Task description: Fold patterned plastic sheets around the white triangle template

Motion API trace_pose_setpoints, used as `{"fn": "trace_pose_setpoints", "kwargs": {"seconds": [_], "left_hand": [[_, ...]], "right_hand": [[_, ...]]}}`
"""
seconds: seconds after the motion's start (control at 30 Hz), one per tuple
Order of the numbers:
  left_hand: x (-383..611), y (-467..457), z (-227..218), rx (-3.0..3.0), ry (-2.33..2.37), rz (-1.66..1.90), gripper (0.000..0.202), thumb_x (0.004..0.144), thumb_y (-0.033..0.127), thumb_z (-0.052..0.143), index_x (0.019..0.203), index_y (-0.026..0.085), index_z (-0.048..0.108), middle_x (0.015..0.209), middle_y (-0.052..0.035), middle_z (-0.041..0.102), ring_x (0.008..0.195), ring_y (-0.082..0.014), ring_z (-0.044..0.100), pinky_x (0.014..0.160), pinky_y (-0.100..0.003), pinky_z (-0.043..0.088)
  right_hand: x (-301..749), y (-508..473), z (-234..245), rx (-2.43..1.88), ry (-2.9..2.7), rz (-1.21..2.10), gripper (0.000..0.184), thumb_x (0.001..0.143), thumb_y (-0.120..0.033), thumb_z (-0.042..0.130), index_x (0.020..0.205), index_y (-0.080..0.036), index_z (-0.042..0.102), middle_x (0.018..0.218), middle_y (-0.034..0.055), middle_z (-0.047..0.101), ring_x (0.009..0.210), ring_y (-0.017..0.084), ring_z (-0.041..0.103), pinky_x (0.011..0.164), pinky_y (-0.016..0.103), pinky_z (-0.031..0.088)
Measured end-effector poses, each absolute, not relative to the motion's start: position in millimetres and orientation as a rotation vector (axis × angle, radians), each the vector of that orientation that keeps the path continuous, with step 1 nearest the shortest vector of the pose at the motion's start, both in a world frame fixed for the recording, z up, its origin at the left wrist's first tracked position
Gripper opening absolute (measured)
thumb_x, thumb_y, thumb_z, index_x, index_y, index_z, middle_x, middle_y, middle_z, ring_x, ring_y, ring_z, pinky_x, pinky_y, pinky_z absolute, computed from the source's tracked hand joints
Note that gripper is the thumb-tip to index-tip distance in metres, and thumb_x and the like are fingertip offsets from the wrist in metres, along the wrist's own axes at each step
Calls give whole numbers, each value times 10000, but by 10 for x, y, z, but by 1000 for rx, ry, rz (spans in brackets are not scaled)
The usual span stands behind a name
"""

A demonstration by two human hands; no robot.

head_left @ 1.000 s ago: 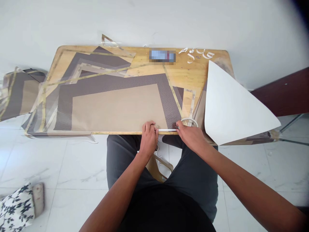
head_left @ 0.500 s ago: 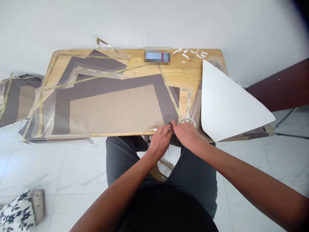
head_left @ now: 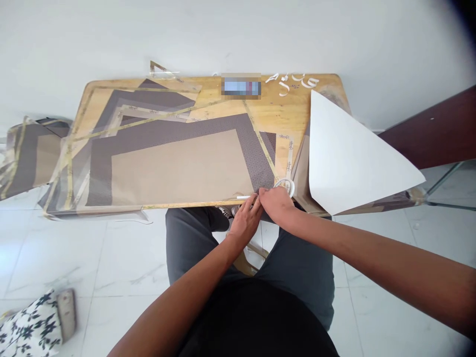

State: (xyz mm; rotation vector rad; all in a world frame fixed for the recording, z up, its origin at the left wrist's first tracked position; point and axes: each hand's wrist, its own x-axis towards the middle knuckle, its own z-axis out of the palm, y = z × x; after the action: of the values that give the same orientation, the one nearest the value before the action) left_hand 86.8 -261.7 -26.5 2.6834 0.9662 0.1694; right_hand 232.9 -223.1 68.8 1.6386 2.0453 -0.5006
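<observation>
Two hands, left hand point(head_left: 245, 221) and right hand point(head_left: 275, 205), are set side by side, touching, at the near edge of the table point(head_left: 269, 106). Room for moving is tight there: the table edge is right at the fingers, with the lap point(head_left: 297, 277) below it. Grip is narrow on both hands, fingers curled down; whether anything is pinched cannot be told. Brown paper point(head_left: 174, 168) is lying under the fingertips, its edge at the table edge. White strip point(head_left: 244, 197) is lying just left of the fingers. Tape roll point(head_left: 285, 187) is just beside the right hand. White sheet point(head_left: 353, 153) is laid over the right end, overhanging. Tape scraps point(head_left: 293, 82) are stuck near the far edge, beside a blurred item point(head_left: 241, 87).
</observation>
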Motion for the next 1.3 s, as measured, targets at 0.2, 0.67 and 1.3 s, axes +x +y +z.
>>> {"fn": "trace_pose_setpoints", "kwargs": {"seconds": [0.2, 0.67, 1.3], "left_hand": [[902, -2641, -251, 2673, 1008, 225, 738, 983, 45, 461, 1699, 189, 359, 1686, -140, 450, 1565, -325, 419, 1286, -498, 406], [588, -2521, 180, 2472, 1030, 490, 638, 980, 70, 511, 1596, 231, 471, 1479, -118, 589, 1407, -284, 517, 1240, -493, 421], [1, -2504, -113, 2557, 1339, 432, 661, 1020, 146, 545, 1651, 313, 444, 1633, -122, 512, 1524, -334, 467, 1254, -576, 433]], "right_hand": [[2448, -2204, 900, 1659, 2002, -404, 303, 1047, -269, 551, 1260, -79, 653, 997, 263, 780, 969, 342, 785, 813, 385, 536], [3060, -3240, 1047, 2441, 1854, -572, 459, 1065, -360, 416, 1505, -260, 504, 934, 37, 818, 756, 254, 766, 664, 318, 469], [3850, -2802, 447, 2729, 1924, 49, 428, 1077, -336, 365, 1340, -181, 665, 1155, 139, 761, 1079, 308, 647, 889, 398, 498]]}}
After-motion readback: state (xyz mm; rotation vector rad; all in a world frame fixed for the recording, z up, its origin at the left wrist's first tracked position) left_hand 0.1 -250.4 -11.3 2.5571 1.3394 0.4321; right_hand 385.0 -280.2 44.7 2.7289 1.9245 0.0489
